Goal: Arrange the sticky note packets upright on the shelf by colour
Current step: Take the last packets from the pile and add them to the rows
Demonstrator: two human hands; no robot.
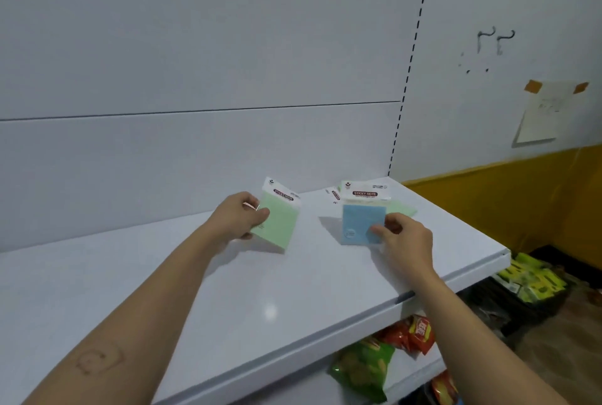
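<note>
My left hand (pixel 239 215) grips a green sticky note packet (pixel 280 220) by its left edge, holding it upright and tilted on the white shelf (pixel 228 290). To the right, my right hand (pixel 402 237) pinches the lower right corner of a blue packet (pixel 358 224), which stands upright with a pale yellow packet (pixel 368 196) right behind it. Behind these, another green packet (pixel 402 209) lies flat, and a white packet header (pixel 333 194) shows to the left of the yellow one.
The shelf's white back panel (pixel 195 144) rises behind the packets. A slotted upright (pixel 410 62) marks the shelf's right end. Below the shelf's front edge lie green (pixel 361 369) and red (pixel 413 334) snack bags. Yellow-green packages (pixel 531 277) sit lower right.
</note>
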